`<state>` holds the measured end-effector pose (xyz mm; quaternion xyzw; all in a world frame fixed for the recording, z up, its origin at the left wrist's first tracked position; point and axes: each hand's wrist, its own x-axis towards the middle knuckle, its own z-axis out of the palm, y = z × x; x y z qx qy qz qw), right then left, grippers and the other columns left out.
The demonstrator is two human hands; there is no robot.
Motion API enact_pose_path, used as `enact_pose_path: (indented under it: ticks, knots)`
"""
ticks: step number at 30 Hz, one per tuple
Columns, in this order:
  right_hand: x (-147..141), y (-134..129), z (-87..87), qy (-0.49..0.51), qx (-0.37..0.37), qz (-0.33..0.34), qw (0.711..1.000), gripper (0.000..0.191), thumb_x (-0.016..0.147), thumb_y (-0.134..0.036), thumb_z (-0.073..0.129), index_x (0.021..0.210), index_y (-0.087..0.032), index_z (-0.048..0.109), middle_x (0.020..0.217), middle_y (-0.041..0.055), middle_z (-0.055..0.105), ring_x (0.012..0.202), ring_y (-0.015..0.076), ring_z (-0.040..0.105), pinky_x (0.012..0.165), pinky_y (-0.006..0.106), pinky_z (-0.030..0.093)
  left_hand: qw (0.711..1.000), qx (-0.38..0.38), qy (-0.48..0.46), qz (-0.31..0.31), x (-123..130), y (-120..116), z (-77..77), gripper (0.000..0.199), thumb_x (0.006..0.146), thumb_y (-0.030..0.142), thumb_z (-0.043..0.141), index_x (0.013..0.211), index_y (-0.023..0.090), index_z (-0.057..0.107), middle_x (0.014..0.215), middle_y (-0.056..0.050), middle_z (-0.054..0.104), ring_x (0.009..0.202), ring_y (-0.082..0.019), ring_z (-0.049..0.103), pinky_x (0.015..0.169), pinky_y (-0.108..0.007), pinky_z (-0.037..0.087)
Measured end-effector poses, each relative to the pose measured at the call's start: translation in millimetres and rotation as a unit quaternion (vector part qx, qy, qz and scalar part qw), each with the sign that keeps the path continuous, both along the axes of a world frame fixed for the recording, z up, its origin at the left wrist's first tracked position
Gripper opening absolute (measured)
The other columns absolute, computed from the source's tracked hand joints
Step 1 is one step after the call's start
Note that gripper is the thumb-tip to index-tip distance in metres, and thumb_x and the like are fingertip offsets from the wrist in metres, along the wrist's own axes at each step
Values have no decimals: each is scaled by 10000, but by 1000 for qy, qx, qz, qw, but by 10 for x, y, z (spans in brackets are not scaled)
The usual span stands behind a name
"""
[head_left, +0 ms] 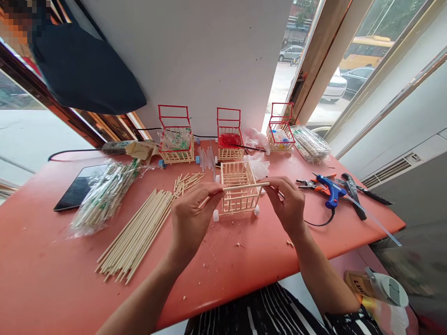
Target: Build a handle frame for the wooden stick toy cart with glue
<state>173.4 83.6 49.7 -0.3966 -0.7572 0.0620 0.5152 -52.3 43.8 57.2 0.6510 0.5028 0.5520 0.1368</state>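
Between my two hands a short wooden stick [245,186] is held level, one end in each pinch. My left hand [194,215] grips its left end between thumb and fingers. At the right end, my right hand [287,200] pinches it the same way. Just behind and below the stick stands a small cart [239,204] built of wooden sticks, with white wheels at its lower corners. Whether the stick touches the cart's top rim, I cannot tell.
Loose wooden sticks [134,237] lie left, beside a plastic bag of sticks [104,195] and a black tablet [78,188]. Red-handled carts [176,144] stand along the wall. A blue glue gun [333,190], pliers [307,184] and a black-handled tool [354,197] lie right.
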Motion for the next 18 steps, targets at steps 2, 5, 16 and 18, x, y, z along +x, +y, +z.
enact_pose_path:
  ticks: [2,5,16,18]
  knots:
    - [12,-18,34,1,32,-5,999,155,967,-164,614,1017,-256,729,974,64,761,920,222,687,791,368,556,999,39,13,0,21,-24,21,134,930,175,651,954,230,771,954,-31,783,936,-202,727,873,-341,573]
    - [38,-81,97,31,56,2,998,196,947,-143,639,1048,-278,738,1000,59,751,936,223,685,820,380,557,993,113,38,1,46,-89,47,162,923,122,661,977,236,763,995,-34,784,948,-189,734,870,-323,579]
    - [117,-563,60,249,-375,229,863,317,997,-423,589,1236,-220,635,907,76,746,627,134,603,507,241,469,927,227,274,-121,-340,-477,-185,507,959,23,535,1434,197,567,1201,-103,762,1157,-250,705,1047,-379,550]
    - [117,-602,36,254,-414,224,845,338,974,-412,631,1240,-205,606,893,73,741,608,119,580,510,231,465,922,208,288,-153,-387,-532,-230,516,980,30,485,1472,181,518,1210,-118,758,1182,-261,692,1048,-403,550]
